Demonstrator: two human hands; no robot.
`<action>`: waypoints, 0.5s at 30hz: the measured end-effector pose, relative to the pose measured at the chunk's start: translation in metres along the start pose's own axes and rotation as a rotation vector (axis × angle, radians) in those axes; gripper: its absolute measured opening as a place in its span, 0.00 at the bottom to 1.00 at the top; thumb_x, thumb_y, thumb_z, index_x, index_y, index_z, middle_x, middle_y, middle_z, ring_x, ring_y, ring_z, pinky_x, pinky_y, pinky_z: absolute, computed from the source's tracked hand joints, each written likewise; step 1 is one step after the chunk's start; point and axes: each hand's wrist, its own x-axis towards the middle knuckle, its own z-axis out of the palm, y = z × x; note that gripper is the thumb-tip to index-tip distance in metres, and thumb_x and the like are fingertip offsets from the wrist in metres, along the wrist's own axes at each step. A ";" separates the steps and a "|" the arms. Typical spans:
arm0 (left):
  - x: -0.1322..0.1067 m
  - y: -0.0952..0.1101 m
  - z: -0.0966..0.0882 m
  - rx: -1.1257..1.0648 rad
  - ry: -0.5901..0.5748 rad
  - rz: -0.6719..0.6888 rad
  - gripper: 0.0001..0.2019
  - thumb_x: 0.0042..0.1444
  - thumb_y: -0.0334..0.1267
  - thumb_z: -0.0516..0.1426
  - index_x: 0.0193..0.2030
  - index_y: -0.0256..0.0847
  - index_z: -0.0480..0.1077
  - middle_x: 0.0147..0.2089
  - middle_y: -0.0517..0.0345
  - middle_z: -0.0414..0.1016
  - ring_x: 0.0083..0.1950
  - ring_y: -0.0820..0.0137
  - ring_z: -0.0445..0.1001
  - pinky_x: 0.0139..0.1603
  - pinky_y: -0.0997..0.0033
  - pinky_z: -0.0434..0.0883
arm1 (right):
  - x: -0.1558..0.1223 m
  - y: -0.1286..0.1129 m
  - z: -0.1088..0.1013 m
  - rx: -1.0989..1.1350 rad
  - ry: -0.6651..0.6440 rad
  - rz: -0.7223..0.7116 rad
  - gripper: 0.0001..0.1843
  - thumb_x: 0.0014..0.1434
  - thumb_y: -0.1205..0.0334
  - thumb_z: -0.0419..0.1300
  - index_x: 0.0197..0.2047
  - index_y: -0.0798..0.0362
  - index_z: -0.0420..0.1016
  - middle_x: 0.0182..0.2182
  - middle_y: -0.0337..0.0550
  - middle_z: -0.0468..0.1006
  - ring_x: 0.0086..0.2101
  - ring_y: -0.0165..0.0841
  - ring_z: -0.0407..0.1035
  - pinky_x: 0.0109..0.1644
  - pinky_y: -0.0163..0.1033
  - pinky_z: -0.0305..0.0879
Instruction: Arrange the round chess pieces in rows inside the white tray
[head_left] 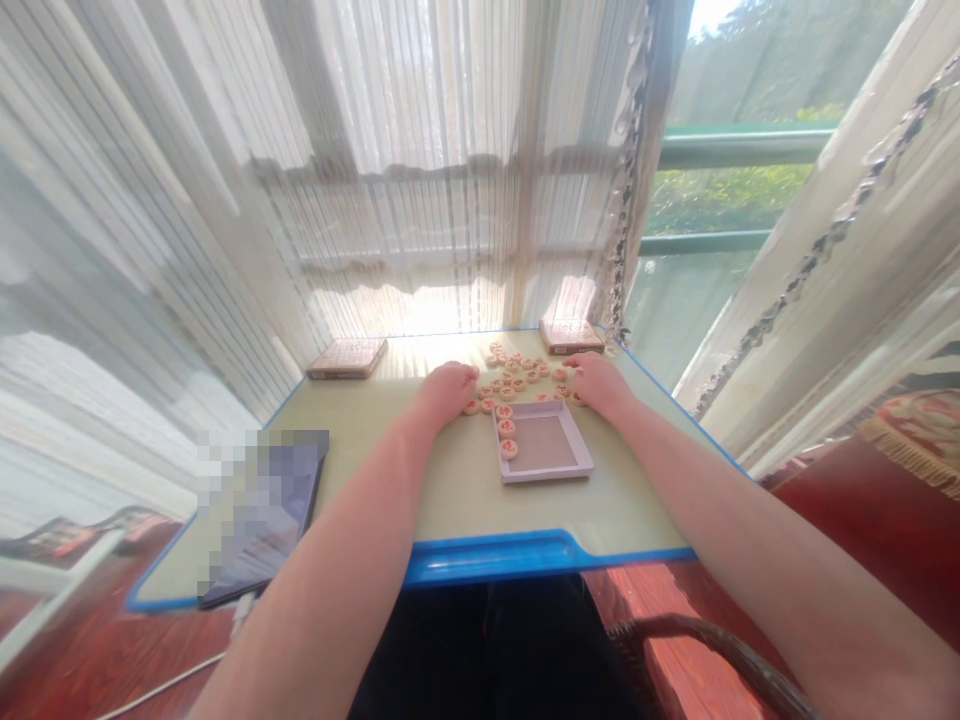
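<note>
Round Chinese chess pieces (507,393), cream with red or dark characters, lie loosely on the table between my two hands. My left hand (448,390) is at the left side of the pile with its fingers curled in; what they hold, if anything, is hidden. Across the pile, my right hand (598,380) rests low with its fingers partly stretched out towards the nearest pieces. In front of the pile is a shallow, pale lilac box tray (546,475). Three red-marked pieces (508,428) line its left side.
A flat patterned box (348,358) lies at the far left of the table, and a similar box (571,337) at the far right. A tablet (274,510) lies on the left. The table has a blue rim (491,560); sheer curtains (420,200) hang behind it.
</note>
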 end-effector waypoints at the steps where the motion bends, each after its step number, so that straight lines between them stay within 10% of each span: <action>1: 0.000 -0.001 0.000 -0.004 0.000 0.000 0.14 0.57 0.36 0.49 0.41 0.41 0.75 0.44 0.54 0.74 0.47 0.65 0.72 0.50 0.69 0.67 | 0.001 0.002 0.000 0.003 -0.001 -0.009 0.21 0.53 0.71 0.50 0.48 0.54 0.76 0.50 0.48 0.74 0.47 0.35 0.68 0.50 0.33 0.61; 15: 0.001 -0.001 0.001 0.029 -0.032 0.001 0.15 0.57 0.33 0.47 0.40 0.42 0.75 0.45 0.54 0.75 0.48 0.66 0.72 0.51 0.68 0.68 | 0.007 0.009 0.003 0.022 -0.032 -0.083 0.17 0.56 0.60 0.52 0.43 0.50 0.80 0.43 0.47 0.76 0.42 0.35 0.70 0.50 0.36 0.61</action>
